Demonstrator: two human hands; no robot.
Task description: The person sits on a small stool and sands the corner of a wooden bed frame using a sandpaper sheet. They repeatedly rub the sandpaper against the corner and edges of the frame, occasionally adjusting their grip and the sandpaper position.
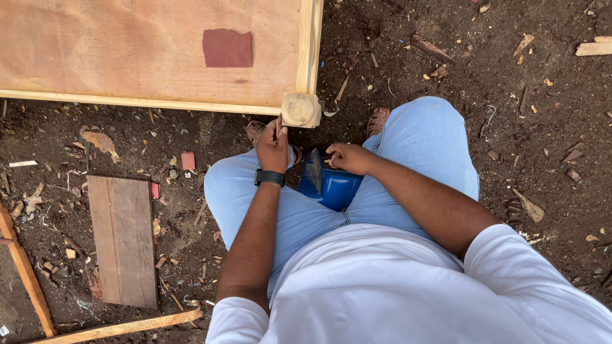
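At the panel's corner, left hand [273, 145] pinches the pale, round carved wooden leg [300, 109]; right hand [345, 157] clenched, contents unclear.

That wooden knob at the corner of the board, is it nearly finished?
The wooden frame already runs round the plywood panel, and the carved knob sits at its corner. The left hand touches under the knob; the right hand rests on a blue seat. Sandpaper lies unused.

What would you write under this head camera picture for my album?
Seated on a blue stool, a person's left hand touches a carved wooden leg at a plywood panel's corner.
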